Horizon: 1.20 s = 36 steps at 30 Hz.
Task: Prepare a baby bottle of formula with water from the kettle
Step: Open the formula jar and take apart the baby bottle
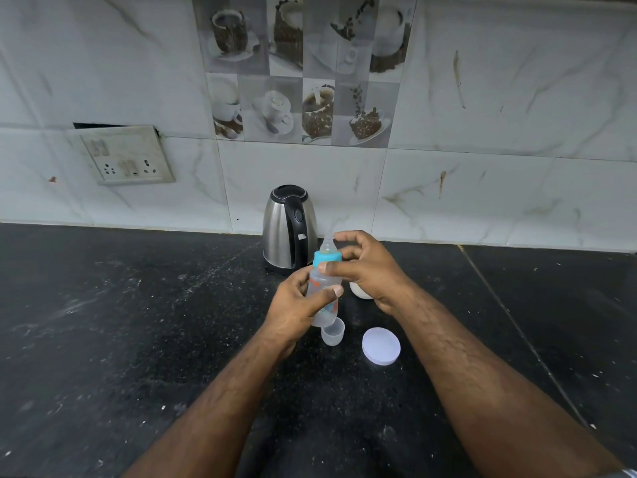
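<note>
mostly black granite counter [138, 339] w/ marble-tile wall [482, 98]

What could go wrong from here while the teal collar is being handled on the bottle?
1. The clear plastic baby bottle is held off the black stone counter by the left hand alone; a slipped grip could drop it.
2. The small clear plastic cap stands right beneath it and could be knocked over.
3. The steel electric kettle stands close behind; if hot, the right hand at the teal screw collar might brush it.

Kettle [289, 229] brushed steel, glossy black plastic handle; bottle [324, 288] translucent plastic; counter [138, 322] speckled stone.
</note>
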Each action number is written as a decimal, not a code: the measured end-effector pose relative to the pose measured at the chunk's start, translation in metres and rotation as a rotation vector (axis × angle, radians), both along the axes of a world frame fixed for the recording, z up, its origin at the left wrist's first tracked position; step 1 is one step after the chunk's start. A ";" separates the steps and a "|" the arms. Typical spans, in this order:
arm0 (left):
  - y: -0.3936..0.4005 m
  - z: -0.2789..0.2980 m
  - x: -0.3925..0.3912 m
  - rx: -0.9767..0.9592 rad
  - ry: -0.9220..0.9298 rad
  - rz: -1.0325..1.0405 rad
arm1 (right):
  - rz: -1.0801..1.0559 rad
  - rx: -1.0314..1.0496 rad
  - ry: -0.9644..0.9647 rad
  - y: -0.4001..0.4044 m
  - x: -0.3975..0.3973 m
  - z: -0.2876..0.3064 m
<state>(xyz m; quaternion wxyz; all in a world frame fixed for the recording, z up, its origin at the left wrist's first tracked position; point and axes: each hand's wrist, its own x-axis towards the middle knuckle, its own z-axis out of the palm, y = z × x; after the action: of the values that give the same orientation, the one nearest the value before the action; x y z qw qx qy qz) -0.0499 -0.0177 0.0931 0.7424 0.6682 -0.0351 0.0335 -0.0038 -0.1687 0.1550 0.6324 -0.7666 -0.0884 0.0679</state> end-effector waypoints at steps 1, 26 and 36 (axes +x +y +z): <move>0.001 -0.001 0.000 -0.008 0.004 0.007 | -0.036 0.064 0.004 0.000 0.000 0.001; 0.023 -0.094 -0.007 0.116 0.172 0.172 | 0.144 -0.769 -0.134 -0.016 0.005 -0.086; 0.023 -0.096 -0.011 0.135 0.196 0.156 | 0.175 -0.859 -0.149 -0.006 0.009 -0.113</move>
<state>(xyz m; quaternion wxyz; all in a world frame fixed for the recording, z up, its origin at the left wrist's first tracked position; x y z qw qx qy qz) -0.0605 0.0053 -0.0029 0.6909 0.7173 0.0875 0.0235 0.0048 -0.1749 0.0422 0.2404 -0.9522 -0.1621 0.0966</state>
